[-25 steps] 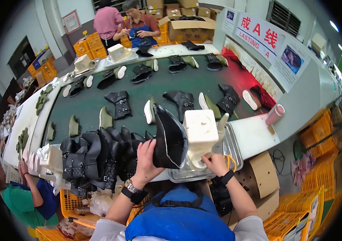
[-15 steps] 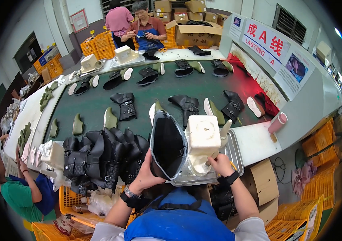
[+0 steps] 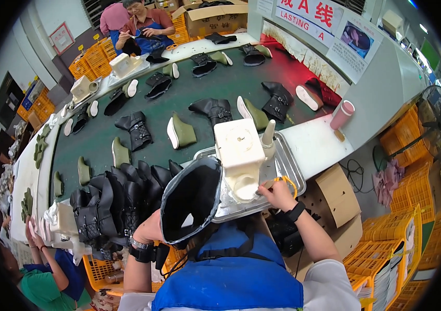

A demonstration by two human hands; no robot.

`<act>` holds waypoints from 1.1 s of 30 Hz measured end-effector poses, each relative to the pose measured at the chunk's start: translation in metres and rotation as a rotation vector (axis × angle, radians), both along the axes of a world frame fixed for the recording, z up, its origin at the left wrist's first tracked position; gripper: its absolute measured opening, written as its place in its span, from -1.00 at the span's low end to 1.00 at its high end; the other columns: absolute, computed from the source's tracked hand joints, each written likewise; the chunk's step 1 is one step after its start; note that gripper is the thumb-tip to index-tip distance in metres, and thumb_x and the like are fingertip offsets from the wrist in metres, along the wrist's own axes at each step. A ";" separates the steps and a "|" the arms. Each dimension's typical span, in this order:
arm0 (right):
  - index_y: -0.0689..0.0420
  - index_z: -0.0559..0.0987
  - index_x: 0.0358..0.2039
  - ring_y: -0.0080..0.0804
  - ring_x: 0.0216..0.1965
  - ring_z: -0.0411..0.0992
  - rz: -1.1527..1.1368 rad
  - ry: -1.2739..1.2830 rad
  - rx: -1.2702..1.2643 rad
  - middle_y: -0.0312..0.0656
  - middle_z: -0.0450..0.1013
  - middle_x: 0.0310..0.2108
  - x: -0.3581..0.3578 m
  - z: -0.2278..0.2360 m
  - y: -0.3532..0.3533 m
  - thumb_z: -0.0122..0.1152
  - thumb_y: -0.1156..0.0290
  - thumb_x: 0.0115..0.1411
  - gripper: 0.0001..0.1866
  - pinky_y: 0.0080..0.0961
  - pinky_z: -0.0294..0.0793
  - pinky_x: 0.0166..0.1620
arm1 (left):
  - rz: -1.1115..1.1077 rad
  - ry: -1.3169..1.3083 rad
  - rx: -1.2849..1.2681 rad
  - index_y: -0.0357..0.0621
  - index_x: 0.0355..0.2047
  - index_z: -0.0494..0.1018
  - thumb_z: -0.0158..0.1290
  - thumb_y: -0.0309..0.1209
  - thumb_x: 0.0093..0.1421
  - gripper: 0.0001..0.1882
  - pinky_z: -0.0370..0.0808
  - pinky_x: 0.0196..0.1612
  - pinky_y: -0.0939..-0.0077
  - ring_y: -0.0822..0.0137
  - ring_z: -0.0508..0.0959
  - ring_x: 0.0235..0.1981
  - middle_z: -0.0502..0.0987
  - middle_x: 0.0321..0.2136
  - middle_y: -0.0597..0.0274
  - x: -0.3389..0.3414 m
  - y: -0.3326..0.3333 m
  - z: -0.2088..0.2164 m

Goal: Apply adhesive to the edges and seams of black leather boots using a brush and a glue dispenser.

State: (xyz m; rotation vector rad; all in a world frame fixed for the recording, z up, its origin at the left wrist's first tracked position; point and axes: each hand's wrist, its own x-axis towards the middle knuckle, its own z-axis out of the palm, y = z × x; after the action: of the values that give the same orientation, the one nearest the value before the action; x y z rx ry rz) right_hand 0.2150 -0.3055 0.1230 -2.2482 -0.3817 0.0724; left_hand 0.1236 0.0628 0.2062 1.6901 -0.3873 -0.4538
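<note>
A black boot upper (image 3: 192,205), its wide pale-edged opening toward me, is in my left hand (image 3: 151,228), whose fingers are mostly behind the shaft. To its right a cream glue pot (image 3: 238,144) with a round cup-like mouth (image 3: 245,187) stands on a metal tray (image 3: 288,179). My right hand (image 3: 278,195) is closed in a pinch at the rim of that mouth, on what looks like a small brush (image 3: 266,185); its tip is hard to make out. A white squeeze bottle (image 3: 268,139) is beside the pot.
Stacked black boot uppers (image 3: 109,207) lie left of my boot. Beyond, a green conveyor (image 3: 168,103) carries uppers and olive wedge soles (image 3: 180,132). A pink cup (image 3: 342,115) stands on the right ledge. One person works across, another sits at left. Orange crates (image 3: 381,249) stand at right.
The view has shifted. My left hand has brought the boot upper left and closer to my body, away from the glue pot. My right hand stays at the pot's mouth.
</note>
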 end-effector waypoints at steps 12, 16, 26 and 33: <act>0.27 0.51 -0.39 -0.67 -0.59 0.35 0.009 0.201 0.833 -0.31 0.41 -0.61 0.008 0.123 0.016 0.04 0.39 0.19 -0.81 -0.72 0.35 -0.49 | -0.230 0.103 0.197 -0.30 0.14 0.11 0.39 -0.42 -0.39 0.03 0.16 0.11 0.56 0.46 0.27 0.00 0.31 0.00 0.22 0.010 -0.004 0.001; 0.28 0.51 -0.37 -0.67 -0.58 0.36 0.101 0.057 0.712 -0.30 0.42 -0.58 0.003 0.120 0.029 0.07 0.44 0.15 -0.84 -0.72 0.36 -0.48 | -0.281 0.000 0.153 -0.31 0.14 0.10 0.39 -0.45 -0.40 0.04 0.15 0.12 0.57 0.46 0.28 0.00 0.31 0.00 0.23 0.014 -0.013 0.008; 0.29 0.54 -0.45 -0.58 -0.62 0.37 0.036 -0.272 0.319 -0.20 0.48 -0.60 0.000 0.131 0.038 0.15 0.44 0.08 -0.85 -0.66 0.35 -0.52 | -0.122 0.072 0.071 -0.31 0.17 0.05 0.34 -0.57 -0.40 0.06 0.13 0.14 0.55 0.44 0.26 0.05 0.29 0.03 0.21 0.007 -0.019 0.008; 0.30 0.53 -0.44 -0.63 -0.61 0.36 -0.003 -0.160 0.571 -0.26 0.43 -0.62 0.007 0.134 0.037 0.15 0.42 0.08 -0.83 -0.66 0.35 -0.53 | -0.099 0.113 0.092 -0.31 0.18 0.04 0.32 -0.59 -0.41 0.07 0.13 0.14 0.54 0.42 0.26 0.06 0.29 0.03 0.19 0.003 -0.012 0.001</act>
State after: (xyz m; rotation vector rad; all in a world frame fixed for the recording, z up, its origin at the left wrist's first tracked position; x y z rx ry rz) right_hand 0.2221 -0.2683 0.2575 -1.6931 -0.4225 -0.1975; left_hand 0.1264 0.0506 0.2067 1.7308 -0.3736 -0.6460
